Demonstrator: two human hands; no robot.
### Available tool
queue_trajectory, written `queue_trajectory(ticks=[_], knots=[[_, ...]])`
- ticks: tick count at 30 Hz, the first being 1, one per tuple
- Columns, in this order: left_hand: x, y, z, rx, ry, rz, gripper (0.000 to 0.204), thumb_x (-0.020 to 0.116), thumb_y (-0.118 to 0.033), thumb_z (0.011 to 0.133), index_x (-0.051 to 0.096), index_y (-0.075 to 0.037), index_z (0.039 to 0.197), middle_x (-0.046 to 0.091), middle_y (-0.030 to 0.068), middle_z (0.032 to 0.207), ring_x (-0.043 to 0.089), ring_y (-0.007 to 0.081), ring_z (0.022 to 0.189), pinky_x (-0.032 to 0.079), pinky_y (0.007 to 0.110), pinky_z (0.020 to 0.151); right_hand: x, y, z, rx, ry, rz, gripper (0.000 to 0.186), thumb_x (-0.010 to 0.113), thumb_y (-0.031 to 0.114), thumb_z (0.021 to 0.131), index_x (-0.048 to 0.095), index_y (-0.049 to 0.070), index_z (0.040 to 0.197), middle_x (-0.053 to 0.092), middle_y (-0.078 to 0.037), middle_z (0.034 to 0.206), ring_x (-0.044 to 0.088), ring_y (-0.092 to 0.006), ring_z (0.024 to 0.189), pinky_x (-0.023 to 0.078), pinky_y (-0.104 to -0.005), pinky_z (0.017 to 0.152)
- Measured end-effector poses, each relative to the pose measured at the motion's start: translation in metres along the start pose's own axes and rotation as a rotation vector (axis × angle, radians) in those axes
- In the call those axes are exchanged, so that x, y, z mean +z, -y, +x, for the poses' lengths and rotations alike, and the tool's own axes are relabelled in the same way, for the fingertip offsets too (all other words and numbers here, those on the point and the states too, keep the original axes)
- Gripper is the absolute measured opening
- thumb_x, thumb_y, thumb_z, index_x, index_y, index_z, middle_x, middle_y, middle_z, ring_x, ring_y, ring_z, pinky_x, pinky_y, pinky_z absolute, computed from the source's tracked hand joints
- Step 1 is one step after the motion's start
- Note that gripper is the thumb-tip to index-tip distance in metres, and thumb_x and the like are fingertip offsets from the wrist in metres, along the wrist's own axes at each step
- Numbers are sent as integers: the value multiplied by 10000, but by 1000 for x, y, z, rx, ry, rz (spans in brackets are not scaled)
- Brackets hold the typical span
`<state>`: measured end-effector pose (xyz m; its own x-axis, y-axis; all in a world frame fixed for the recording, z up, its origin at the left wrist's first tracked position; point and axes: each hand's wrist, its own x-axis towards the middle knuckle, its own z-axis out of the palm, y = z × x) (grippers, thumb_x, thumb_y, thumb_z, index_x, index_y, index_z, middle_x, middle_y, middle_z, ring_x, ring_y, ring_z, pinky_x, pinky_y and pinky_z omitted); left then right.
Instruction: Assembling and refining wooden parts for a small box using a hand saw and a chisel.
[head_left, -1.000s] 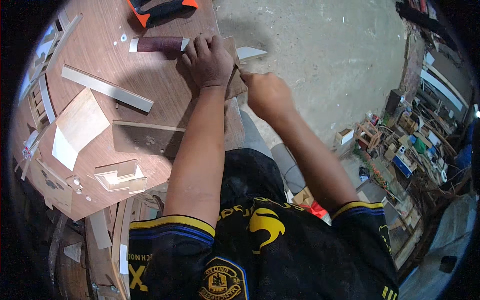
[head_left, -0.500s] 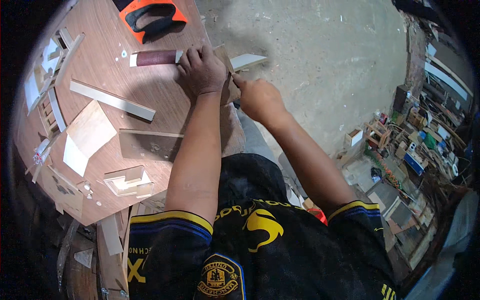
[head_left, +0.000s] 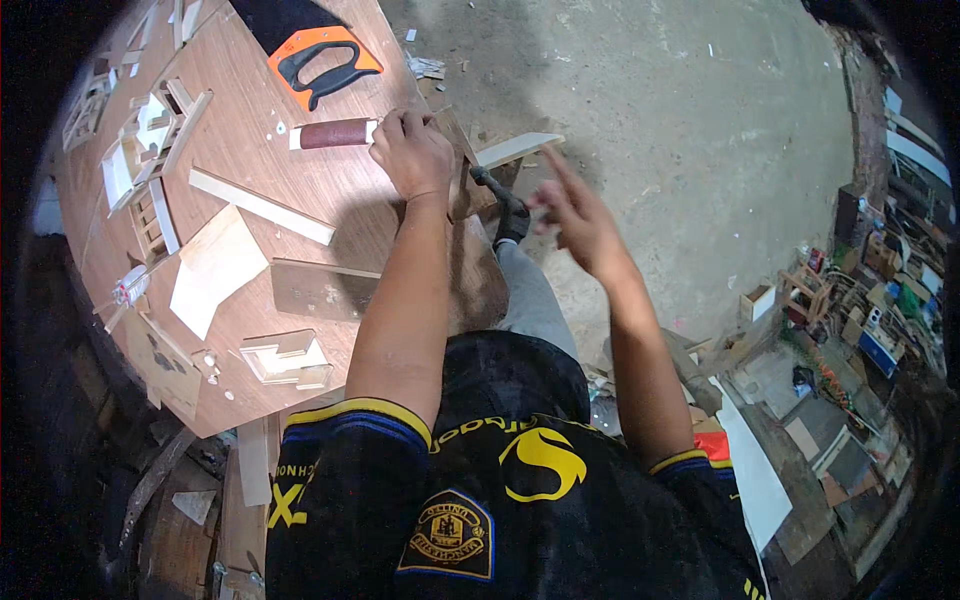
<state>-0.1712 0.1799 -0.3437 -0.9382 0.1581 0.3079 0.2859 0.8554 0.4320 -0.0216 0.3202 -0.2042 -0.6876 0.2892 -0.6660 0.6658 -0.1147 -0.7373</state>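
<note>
My left hand (head_left: 413, 158) lies at the table's right edge, its fingers bent over a brown wooden board (head_left: 460, 150) and pressing it down. Much of that board is hidden by the hand. Just left of these fingers sits a block wrapped in dark red sandpaper (head_left: 334, 133), with pale ends. My right hand (head_left: 580, 215) is off the table above the floor, empty, its index finger stretched out and the others loosely bent and blurred. Beyond the board, a white-faced wooden strip (head_left: 520, 149) points to the right; what it rests on I cannot tell.
An orange-handled saw (head_left: 325, 68) lies at the table's far side. A long wooden strip (head_left: 262, 205), a pale panel (head_left: 220, 265), a brown board (head_left: 325, 289) and small framed pieces (head_left: 287, 358) spread over the table (head_left: 250, 400). My foot (head_left: 510, 212) is below the edge; clutter (head_left: 870, 320) lines the right.
My right hand has come off the board and moved right and down, its fingers opening. My left hand stays on the board. The view has shifted, showing more of the saw and my foot.
</note>
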Motion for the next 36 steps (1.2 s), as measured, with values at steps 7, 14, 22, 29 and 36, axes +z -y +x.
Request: queue_trajectory(ticks=[7,14,22,29,36], knots=[[-3,-6,-1,-54,46,0,121,540,-114,778,614,-148,868,560,74,988,503,305,992,371,456,848,-110,-194,-68,398,-205,-105,468,495,328,978,450,133,1400,653,-50,844,579,-105,626,435,-238,492],[-4,-8,-2,-55,66,36,105,552,-109,768,606,-156,846,557,72,956,508,304,977,370,465,828,-132,-361,-185,1011,-131,-118,404,510,320,962,511,151,1328,670,-91,894,621,-198,642,481,-365,532],[-5,-9,-6,5,-7,40,125,566,-104,776,620,-143,882,561,76,960,511,314,965,373,467,850,-142,-289,-153,619,-115,-83,399,505,288,968,519,138,1338,651,-65,913,598,-127,702,464,-266,549],[-11,-5,-14,99,-37,-3,118,582,-110,780,627,-118,888,583,84,960,526,306,970,415,435,845,-168,-245,-129,424,-92,-42,388,507,267,970,529,121,1328,628,-57,880,567,-108,679,443,-234,525],[-23,-2,-23,137,-16,-100,142,594,-120,754,631,-99,889,586,87,961,536,306,963,427,442,832,-208,-309,-166,556,-112,-88,368,508,245,966,545,118,1309,645,-72,856,589,-130,650,451,-262,484]])
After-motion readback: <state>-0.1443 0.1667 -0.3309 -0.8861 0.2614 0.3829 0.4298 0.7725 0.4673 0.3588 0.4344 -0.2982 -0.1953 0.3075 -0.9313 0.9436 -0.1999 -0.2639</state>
